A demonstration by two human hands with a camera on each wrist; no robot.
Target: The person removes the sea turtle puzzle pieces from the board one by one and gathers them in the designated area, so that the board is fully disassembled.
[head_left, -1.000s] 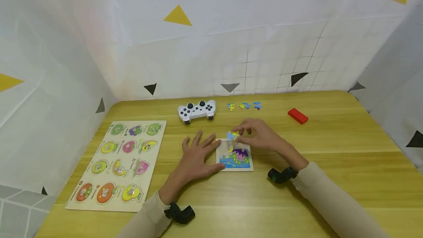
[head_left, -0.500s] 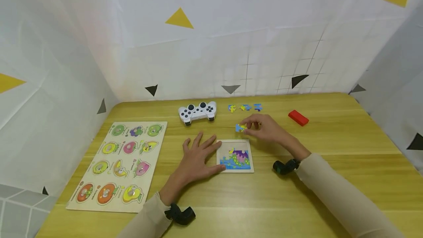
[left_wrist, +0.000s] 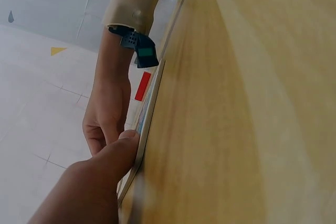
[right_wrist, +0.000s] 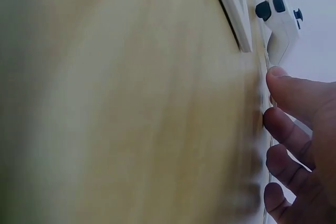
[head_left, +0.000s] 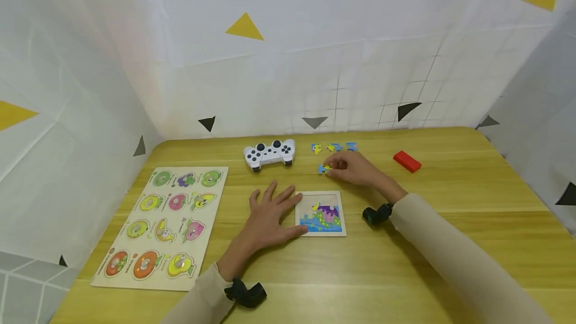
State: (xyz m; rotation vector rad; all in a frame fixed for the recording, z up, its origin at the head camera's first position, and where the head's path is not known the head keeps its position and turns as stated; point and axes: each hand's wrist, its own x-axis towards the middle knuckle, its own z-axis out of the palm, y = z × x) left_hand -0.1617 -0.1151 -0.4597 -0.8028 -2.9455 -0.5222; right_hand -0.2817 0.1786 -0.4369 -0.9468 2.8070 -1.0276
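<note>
A small square jigsaw puzzle (head_left: 332, 219) lies in a pale wooden frame, its lower part filled with blue, purple and green pieces and its upper left showing bare board. My left hand (head_left: 270, 221) rests with spread fingers at the frame's left side, thumb on the lower left corner and a fingertip at the upper left. Beyond the frame, my right hand (head_left: 355, 168) pinches a blue and yellow puzzle piece (head_left: 321, 169) between thumb and index finger, low over the table. In the right wrist view the thumb and index finger of the right hand (right_wrist: 299, 129) nearly meet at the table surface.
Three loose puzzle pieces (head_left: 334, 147) lie in a row behind the right hand. A white game controller (head_left: 270, 154) stands to their left, a red block (head_left: 407, 161) to the right. A wooden fruit puzzle board (head_left: 162, 226) covers the table's left side.
My right hand has moved from over the top of the frame to the table behind it, taking the puzzle piece along and lowering it. The left hand has stayed in place.
</note>
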